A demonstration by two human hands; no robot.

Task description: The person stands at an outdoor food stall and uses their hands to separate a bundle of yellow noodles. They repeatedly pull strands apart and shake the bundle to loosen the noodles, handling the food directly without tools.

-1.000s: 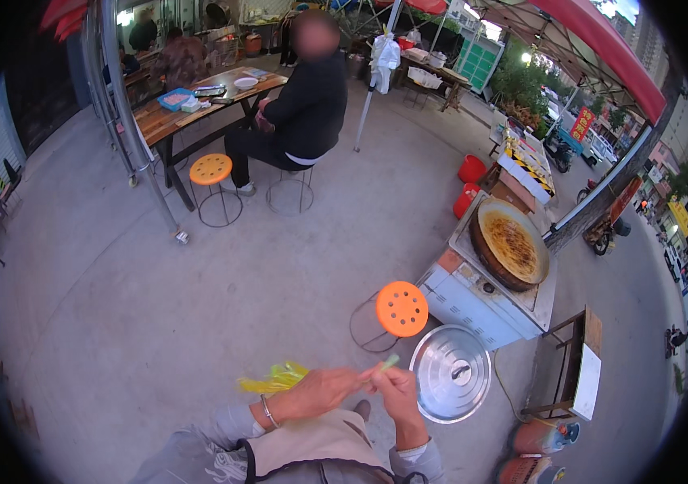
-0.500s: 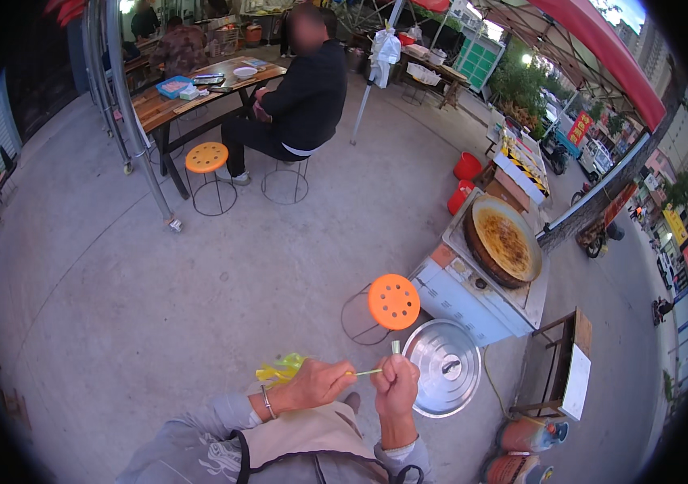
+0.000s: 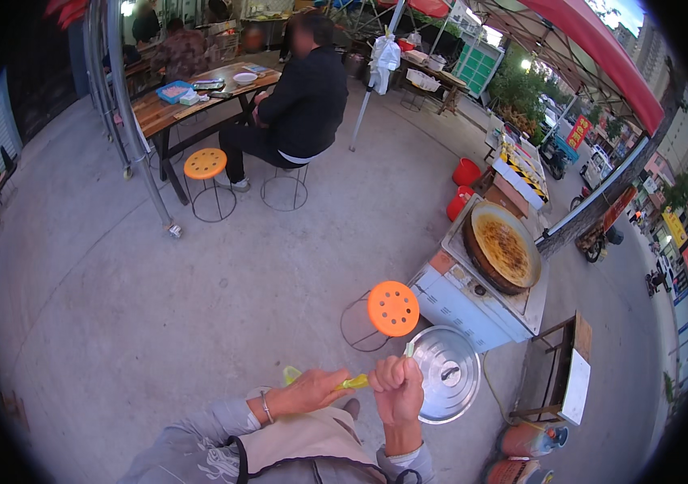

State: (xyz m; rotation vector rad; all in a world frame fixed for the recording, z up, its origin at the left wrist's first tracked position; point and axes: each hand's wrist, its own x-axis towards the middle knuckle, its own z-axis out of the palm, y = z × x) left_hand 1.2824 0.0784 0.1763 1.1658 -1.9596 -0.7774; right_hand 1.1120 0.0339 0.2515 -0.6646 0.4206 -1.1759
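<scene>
My left hand (image 3: pixel 309 392) is closed around a limp yellow-green strip (image 3: pixel 353 382), which stretches across the short gap to my right hand (image 3: pixel 397 390). A bit of yellow-green also pokes out behind the left hand. My right hand is a raised fist, and a pale green stub (image 3: pixel 409 349) sticks up from its top. The strip and stub look like parts of one leafy stalk, but its exact kind cannot be made out. Both hands are in front of my apron (image 3: pixel 303 444), just left of a round metal lid (image 3: pixel 446 374).
An orange stool (image 3: pixel 393 309) stands ahead of my hands. Right of it is a metal stove cabinet (image 3: pixel 473 302) with a large round pan (image 3: pixel 502 248). Gas cylinders (image 3: pixel 521 440) stand at lower right. A person in black (image 3: pixel 307 101) sits at a wooden table (image 3: pixel 154 113).
The thin green strand between my hands is now a wider yellow-green strip. Less of the yellow part hangs behind my left hand. The stub above my right fist has tilted.
</scene>
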